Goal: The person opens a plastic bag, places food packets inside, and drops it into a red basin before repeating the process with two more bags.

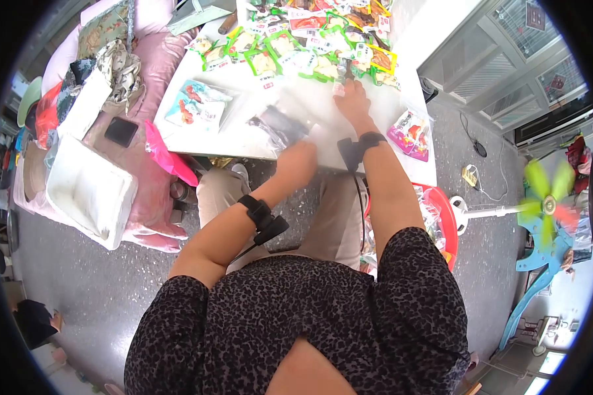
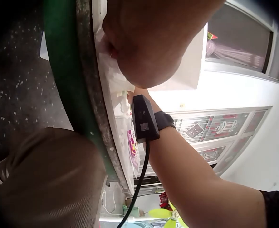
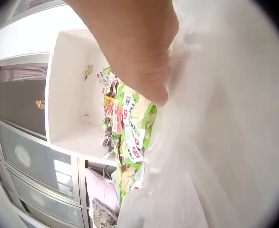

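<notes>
A clear plastic bag with dark printing lies near the table's front edge. My left hand grips its near end with curled fingers; in the left wrist view, that hand holds crinkled clear film. Farther forward, my right hand reaches to the near edge of the piled snack packets, fingers extended and touching small packets there. In the right wrist view the back of the right hand hides its fingertips, beside green-edged packets.
A printed blue-and-red bag lies on the table's left, a pink-purple pouch on its right. A white foam box stands behind the packets. A red-rimmed basin and a fan stand to the right.
</notes>
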The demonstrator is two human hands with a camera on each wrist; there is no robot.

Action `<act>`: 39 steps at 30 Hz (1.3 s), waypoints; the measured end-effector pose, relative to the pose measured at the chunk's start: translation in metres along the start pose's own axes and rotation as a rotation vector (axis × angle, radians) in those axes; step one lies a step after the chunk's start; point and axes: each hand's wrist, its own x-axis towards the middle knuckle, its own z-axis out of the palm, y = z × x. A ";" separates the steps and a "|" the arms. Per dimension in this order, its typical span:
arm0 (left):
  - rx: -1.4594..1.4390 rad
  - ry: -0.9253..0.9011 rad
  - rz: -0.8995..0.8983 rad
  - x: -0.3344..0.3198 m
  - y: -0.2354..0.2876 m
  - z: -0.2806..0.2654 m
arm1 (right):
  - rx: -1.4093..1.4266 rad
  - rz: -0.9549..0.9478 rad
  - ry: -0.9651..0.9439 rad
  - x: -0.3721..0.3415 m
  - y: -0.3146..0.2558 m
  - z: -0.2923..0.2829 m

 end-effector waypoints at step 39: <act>0.163 0.022 0.106 0.001 0.031 -0.032 | 2.040 0.753 -0.340 -0.205 0.018 -0.074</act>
